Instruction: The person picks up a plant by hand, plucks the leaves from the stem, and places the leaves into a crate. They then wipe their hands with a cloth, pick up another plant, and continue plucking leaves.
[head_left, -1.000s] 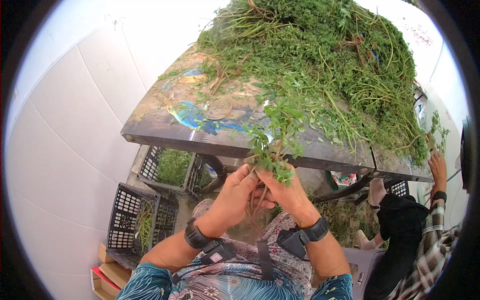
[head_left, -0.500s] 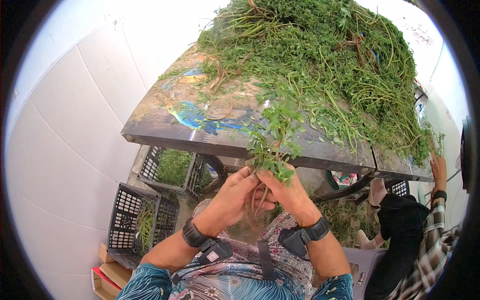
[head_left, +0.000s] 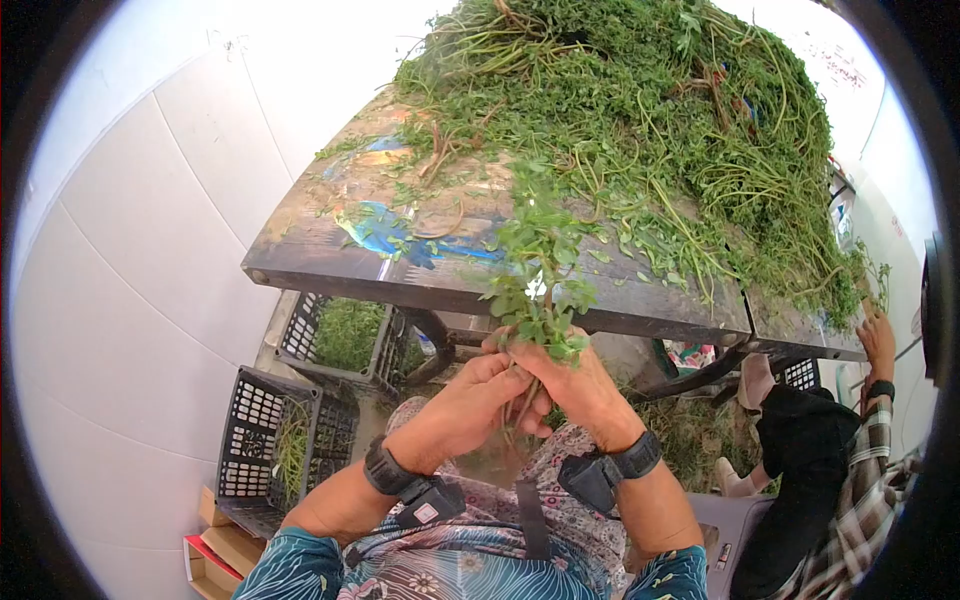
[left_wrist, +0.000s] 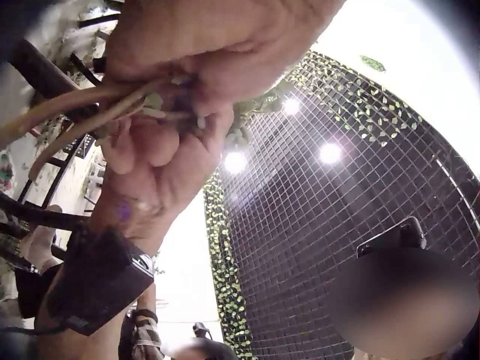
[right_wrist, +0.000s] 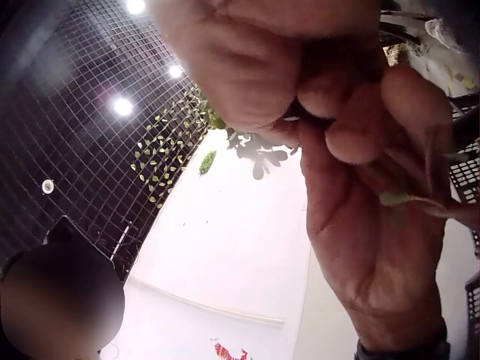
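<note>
In front of the table's near edge, both hands come together around a small bunch of leafy green stems [head_left: 540, 300]. My right hand [head_left: 578, 385] grips the bunch just below its leaves. The left hand [head_left: 462, 402] pinches at the stems right beside it, thumb against the right fingers. Bare reddish stem ends [left_wrist: 71, 109] stick out below the hands in the left wrist view. Curled fingers of the right hand [right_wrist: 352, 112] fill the top of the right wrist view. The leafy tops point up over the table [head_left: 330, 240].
A big heap of greens [head_left: 620, 110] covers the table's far and right parts, with loose leaves near the front. Black crates [head_left: 245, 440] holding some greens stand below at the left, by an open cardboard box [head_left: 215, 560]. Another person's hand [head_left: 877, 340] works at the table's right end.
The bunch has tilted slightly left and turned in the hands. The left thumb and fingers have shifted at the stems. The other person's hand has lowered its sprig toward the heap.
</note>
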